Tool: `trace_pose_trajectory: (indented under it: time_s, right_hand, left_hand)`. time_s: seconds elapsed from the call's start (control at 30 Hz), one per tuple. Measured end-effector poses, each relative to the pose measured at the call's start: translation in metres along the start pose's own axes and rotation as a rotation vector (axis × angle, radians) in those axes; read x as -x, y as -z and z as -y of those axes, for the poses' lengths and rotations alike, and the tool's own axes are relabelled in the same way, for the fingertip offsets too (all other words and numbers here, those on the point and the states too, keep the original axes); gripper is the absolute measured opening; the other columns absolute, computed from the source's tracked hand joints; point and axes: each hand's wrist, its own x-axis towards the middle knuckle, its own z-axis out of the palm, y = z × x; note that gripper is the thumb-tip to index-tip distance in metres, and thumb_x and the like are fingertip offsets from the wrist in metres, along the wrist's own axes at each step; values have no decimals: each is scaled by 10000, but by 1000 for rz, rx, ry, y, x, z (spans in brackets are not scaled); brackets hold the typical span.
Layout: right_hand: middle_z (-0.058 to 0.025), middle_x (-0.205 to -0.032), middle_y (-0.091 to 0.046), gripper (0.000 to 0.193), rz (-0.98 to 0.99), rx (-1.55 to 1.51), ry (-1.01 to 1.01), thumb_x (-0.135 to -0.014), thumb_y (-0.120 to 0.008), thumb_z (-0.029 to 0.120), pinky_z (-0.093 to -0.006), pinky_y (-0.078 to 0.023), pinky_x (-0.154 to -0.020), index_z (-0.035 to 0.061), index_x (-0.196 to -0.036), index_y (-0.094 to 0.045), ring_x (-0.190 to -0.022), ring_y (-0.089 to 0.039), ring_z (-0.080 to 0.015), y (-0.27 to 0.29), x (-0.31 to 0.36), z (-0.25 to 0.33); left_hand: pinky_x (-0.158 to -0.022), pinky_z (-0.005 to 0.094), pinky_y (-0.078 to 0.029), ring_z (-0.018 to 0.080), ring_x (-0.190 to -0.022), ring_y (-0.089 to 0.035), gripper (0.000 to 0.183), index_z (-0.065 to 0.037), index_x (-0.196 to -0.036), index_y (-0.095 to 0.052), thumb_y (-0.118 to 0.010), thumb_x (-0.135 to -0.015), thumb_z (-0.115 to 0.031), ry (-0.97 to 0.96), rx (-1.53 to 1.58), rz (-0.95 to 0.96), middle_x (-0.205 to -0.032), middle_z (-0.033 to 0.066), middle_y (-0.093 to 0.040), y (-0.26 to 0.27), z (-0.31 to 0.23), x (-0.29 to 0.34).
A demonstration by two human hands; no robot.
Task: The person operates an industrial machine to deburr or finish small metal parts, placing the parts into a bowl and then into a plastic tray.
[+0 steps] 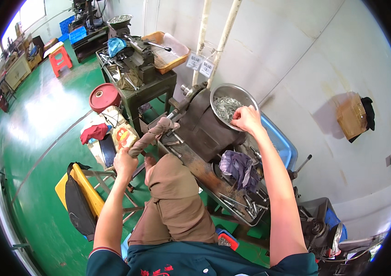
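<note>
My left hand is closed round the lower end of a lever wrapped in brown cloth, beside my raised knee. The lever slants up toward a dark bench machine. On top of this machine sits a round metal bowl holding a heap of small silvery metal pins. My right hand reaches over the bowl's near rim with its fingertips pinched together at the pins. Whatever lies between those fingertips is hidden.
A purple-grey rag and metal tools lie on the machine bed, with a blue tray behind. At left stand a yellow chair with a black bag, a phone and a red drum. Another machine stands farther back.
</note>
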Motion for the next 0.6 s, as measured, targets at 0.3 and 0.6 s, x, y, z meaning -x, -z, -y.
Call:
trace_pose_trajectory:
  time_s: [0.3,0.6]
  right_hand:
    - [-104,-804,-619,147,29,18,-134,-591,-639,207,-364,-390,-771,114,-704,-645,-885,-534,-247,-3,-4,12]
    - [-106,-784,-621,130,-7,-40,-126,-586,-641,207,-361,-394,-759,119,-681,-647,-862,-544,-246,-10,-5,-1]
  left_hand:
    - [-656,409,-458,350,-731,-572,250,-57,-851,-617,-564,-621,-140,-15,-16,-55,-720,216,-581,3,2,2]
    - [-668,401,-458,345,-742,-573,270,-50,-870,-616,-565,-619,-136,-25,-3,-31,-738,214,-584,2,-2,3]
